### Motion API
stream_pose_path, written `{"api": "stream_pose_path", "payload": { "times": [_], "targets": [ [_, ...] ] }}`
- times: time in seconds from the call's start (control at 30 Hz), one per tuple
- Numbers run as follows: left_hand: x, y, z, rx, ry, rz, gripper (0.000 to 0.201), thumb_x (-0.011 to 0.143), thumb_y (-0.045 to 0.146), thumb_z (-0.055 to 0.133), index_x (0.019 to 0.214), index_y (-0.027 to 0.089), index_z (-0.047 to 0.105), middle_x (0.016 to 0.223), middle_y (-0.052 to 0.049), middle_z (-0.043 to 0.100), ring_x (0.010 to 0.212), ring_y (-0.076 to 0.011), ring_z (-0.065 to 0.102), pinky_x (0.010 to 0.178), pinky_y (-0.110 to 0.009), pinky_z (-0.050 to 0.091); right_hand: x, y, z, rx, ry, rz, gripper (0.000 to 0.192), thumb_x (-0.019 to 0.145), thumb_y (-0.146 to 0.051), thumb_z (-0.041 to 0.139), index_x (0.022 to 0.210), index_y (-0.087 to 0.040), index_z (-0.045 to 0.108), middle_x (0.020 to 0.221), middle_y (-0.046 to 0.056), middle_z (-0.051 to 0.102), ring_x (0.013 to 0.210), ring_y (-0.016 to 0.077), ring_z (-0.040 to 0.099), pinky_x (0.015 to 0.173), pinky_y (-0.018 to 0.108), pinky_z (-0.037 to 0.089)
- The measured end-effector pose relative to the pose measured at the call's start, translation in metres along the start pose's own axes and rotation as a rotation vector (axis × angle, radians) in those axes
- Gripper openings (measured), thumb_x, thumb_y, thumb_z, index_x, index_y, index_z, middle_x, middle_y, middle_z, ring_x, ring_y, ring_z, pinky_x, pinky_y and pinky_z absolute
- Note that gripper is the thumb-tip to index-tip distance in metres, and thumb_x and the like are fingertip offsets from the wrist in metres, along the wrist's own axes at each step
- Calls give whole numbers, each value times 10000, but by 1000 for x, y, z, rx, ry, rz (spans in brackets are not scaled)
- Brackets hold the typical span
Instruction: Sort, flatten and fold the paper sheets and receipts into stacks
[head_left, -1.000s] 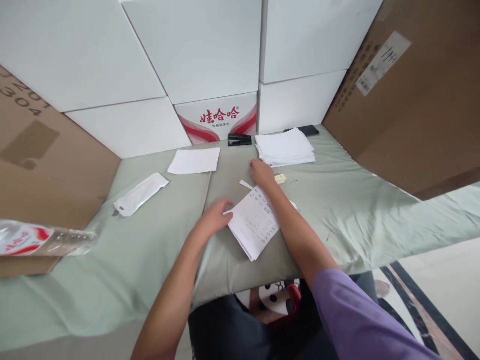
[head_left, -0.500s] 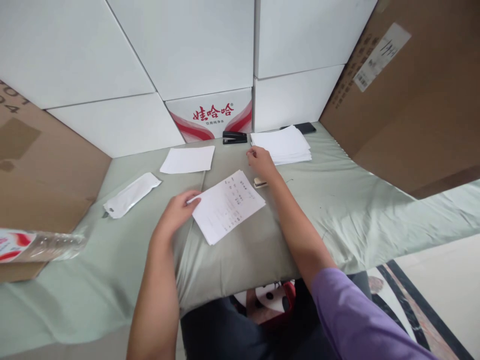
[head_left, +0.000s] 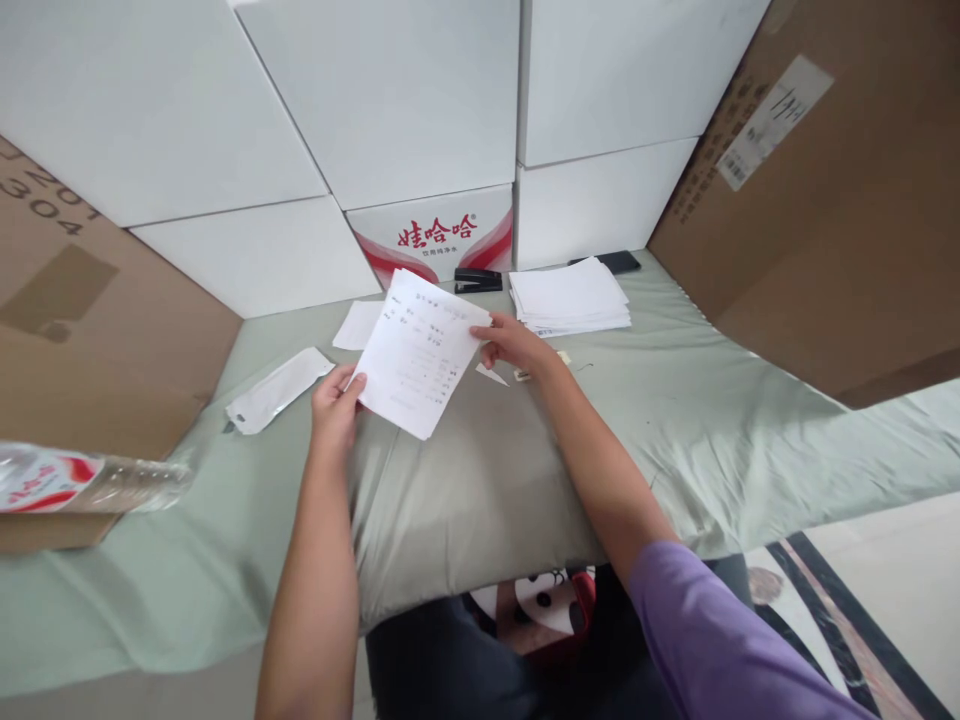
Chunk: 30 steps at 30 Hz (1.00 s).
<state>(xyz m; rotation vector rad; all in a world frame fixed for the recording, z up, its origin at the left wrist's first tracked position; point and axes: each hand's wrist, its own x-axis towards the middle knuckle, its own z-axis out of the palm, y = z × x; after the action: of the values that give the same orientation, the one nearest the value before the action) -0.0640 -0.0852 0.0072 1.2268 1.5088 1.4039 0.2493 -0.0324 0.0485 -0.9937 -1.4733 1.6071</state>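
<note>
Sheets of paper [head_left: 420,355] with writing on them are held up, tilted, between both hands above the cloth. My left hand [head_left: 337,400] pinches their lower left edge, thumb on top. At the upper right corner, my right hand [head_left: 506,342] grips the same sheets between thumb and fingers. Behind them lies a white sheet [head_left: 356,325], partly covered. Beyond my right hand are a stack of paper [head_left: 568,295] and a black stapler [head_left: 478,280]. A small cream-coloured object [head_left: 562,357] shows beside my right wrist, partly hidden by it.
A white packet [head_left: 279,390] lies to the left, with a plastic bottle [head_left: 90,480] farther left. White cartons [head_left: 420,100] wall the back, and brown cardboard boxes [head_left: 840,220] stand at both sides. A dark phone-like object [head_left: 616,262] sits behind the stack. Green cloth [head_left: 480,500] covers the table.
The written sheets have been raised off the cloth and turned. My right hand has come from beside the stack to take their upper right corner. My left hand has kept its hold.
</note>
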Motion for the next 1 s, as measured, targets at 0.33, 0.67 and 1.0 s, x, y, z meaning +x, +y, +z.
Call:
{"api": "stream_pose_path", "payload": {
  "times": [0.33, 0.67, 1.0],
  "targets": [
    [1, -9, 22, -102, 84, 8, 577, 681, 590, 753, 1079, 188, 642, 962, -66, 725, 747, -179, 690, 544, -236, 516, 5, 1, 23, 128, -32, 108, 130, 881, -133, 611, 1006, -169, 596, 979, 98, 748, 665, 180, 740, 440, 204, 451],
    [-11, 3, 31, -162, -198, -119, 682, 632, 529, 847, 1154, 163, 605, 918, -69, 739, 628, -171, 710, 491, -240, 528, -6, -1, -69, 520, 897, 74, 230, 846, 7, 469, 954, -194, 437, 679, -26, 583, 621, 155, 720, 423, 159, 457],
    [-10, -3, 31, -116, -245, -143, 615, 643, 483, 851, 1111, 156, 621, 861, -52, 743, 629, -172, 718, 511, -237, 522, -15, 24, -118, 643, 996, 98, 259, 869, 48, 420, 944, -200, 406, 844, 9, 600, 702, 171, 751, 499, 204, 550]
  ]
}}
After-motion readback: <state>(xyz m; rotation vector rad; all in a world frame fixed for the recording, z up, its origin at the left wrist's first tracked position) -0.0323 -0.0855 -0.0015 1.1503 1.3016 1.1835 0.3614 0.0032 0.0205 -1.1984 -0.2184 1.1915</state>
